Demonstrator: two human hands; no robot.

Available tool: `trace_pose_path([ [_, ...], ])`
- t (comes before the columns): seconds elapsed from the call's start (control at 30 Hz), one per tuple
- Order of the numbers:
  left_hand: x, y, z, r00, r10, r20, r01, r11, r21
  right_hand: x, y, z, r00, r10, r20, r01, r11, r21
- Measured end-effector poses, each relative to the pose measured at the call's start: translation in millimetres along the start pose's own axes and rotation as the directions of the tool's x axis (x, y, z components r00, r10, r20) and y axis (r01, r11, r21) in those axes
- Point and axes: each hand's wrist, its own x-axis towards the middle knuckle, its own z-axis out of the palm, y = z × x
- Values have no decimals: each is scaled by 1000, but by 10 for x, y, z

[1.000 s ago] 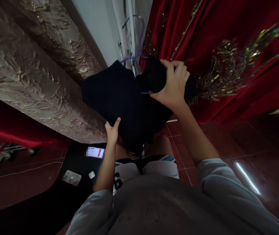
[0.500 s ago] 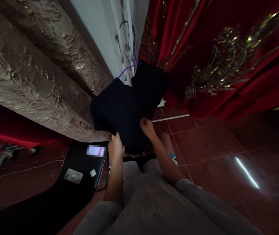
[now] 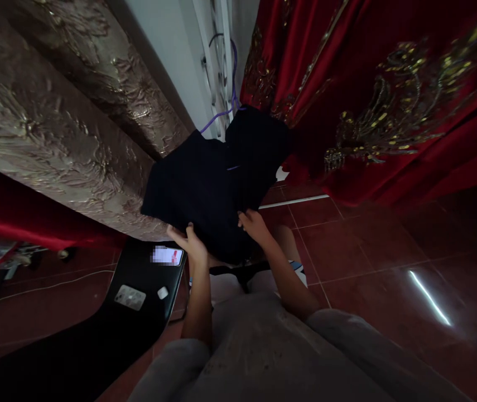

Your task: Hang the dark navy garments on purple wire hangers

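Note:
A dark navy garment (image 3: 192,190), which looks like a sleeveless top, hangs on a purple hanger (image 3: 217,117) in front of me. At its lower left edge is my left hand (image 3: 194,247), its fingers spread and thumb apart; the cloth rests against it without a grip. My right hand (image 3: 257,226) has its fingers pinched together on the garment's right front side. The cloth partly hides those fingertips. A small purple mark or gap shows in the garment's upper middle.
Left of me, a black bench (image 3: 138,268) bears a lit phone (image 3: 168,256), a second phone (image 3: 130,297) and a small white case (image 3: 163,293). Embroidered beige fabric (image 3: 75,128) hangs at left, sequinned red fabric (image 3: 305,67) at right. White metal rails (image 3: 221,61) stand behind.
My left hand has let go of the garment's lower edge, spreading its fingers and shifting left. The garment's lower left side has spread wider. My right hand has moved slightly down.

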Motion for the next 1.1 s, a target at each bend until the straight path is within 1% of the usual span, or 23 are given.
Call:
trace_pose_path([
  [0.03,-54,9,33,994,109,-23,-108,993,42,-54,48,6,1000,-2,-15,2,1000,19],
  [0.07,-125,8,76,982,185,21,-186,980,73,-104,77,8,999,-5,-32,6,999,32],
  [0.1,-210,-3,131,967,227,117,-237,968,84,-146,87,7,999,-12,-46,14,999,40],
  [0.17,-396,-42,270,910,226,347,-263,963,64,-208,57,4,997,-33,-69,36,998,54],
  [0.2,-478,-65,347,880,204,429,-248,967,50,-230,28,3,996,-46,-74,51,996,67],
  [0.23,-543,-87,422,863,179,472,-223,974,39,-247,-7,0,995,-62,-73,68,994,87],
  [0.33,-587,-145,595,860,132,492,-159,987,13,-238,-150,-51,993,-114,-30,118,978,170],
  [0.4,-506,-187,649,857,127,499,-150,989,5,-143,-329,-142,991,-134,-2,130,957,258],
  [0.43,-449,-211,663,857,126,500,-148,989,5,-66,-460,-204,989,-145,-12,141,938,316],
  [0.47,-390,-235,674,854,124,505,-147,989,6,27,-619,-271,988,-149,-39,153,913,378],
  [0.5,-332,-255,684,850,121,512,-147,989,9,125,-800,-338,982,-159,-104,188,880,436],
  [0.57,-222,-252,716,835,118,537,-150,989,15,295,-1184,-448,952,-217,-215,295,837,461],
  [0.6,-166,-211,740,824,120,554,-154,988,16,348,-1361,-485,943,-236,-235,322,828,460],
  [0.67,-45,-11,800,793,138,594,-175,985,6,370,-1634,-521,930,-274,-246,360,816,452],
  [0.73,97,350,858,764,202,612,-208,976,-62,306,-1778,-526,923,-309,-228,381,814,438],
  [0.77,175,573,884,751,266,604,-230,963,-138,265,-1810,-527,920,-326,-219,390,815,429],
  [0.83,333,1035,927,774,376,509,-264,923,-280,209,-1821,-538,908,-364,-206,418,814,403],
  [0.87,407,1243,946,765,402,504,-283,912,-299,209,-1806,-548,899,-385,-207,437,811,389],
  [0.9,473,1421,964,737,416,533,-292,907,-303,230,-1776,-557,888,-405,-215,458,805,376],
  [0.93,525,1565,979,710,419,566,-293,907,-303,270,-1728,-562,878,-421,-229,478,800,362],
  [1.0,598,1754,987,662,417,623,-293,909,-297,385,-1565,-545,861,-430,-270,502,801,326],
  [1.03,628,1810,973,657,418,628,-294,908,-297,443,-1452,-520,859,-420,-294,500,812,301],
  [1.1,728,1861,901,686,451,571,-344,892,-292,521,-1206,-432,877,-370,-308,451,854,259],
])
